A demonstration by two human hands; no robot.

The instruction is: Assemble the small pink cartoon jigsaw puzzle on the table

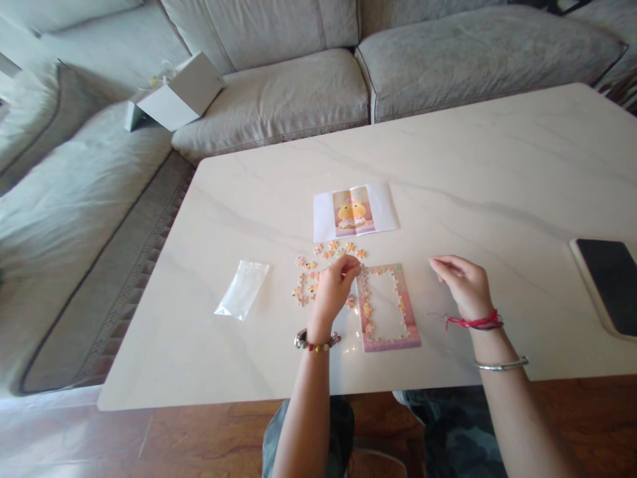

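My left hand (336,285) is pinched above the top left corner of a jigsaw puzzle (389,342), touching or just over it. What lies in that pinch, if anything, is too small to make out. Only the puzzle's pink and beige border is joined; white tabletop shows inside it. Loose puzzle pieces (301,292) lie left of and beyond this hand, which hides some. To the right of the puzzle, apart from it, hovers my right hand (462,285), thumb and fingers drawn together with nothing visible between them.
A creased picture sheet (323,219) with a yellow figure lies beyond the pieces. A clear plastic bag (242,290) is at left on the white marbled table (199,365). A dark-screened device (610,285) rests at the right. A grey sofa (298,93) holding a white box (182,93) borders the table.
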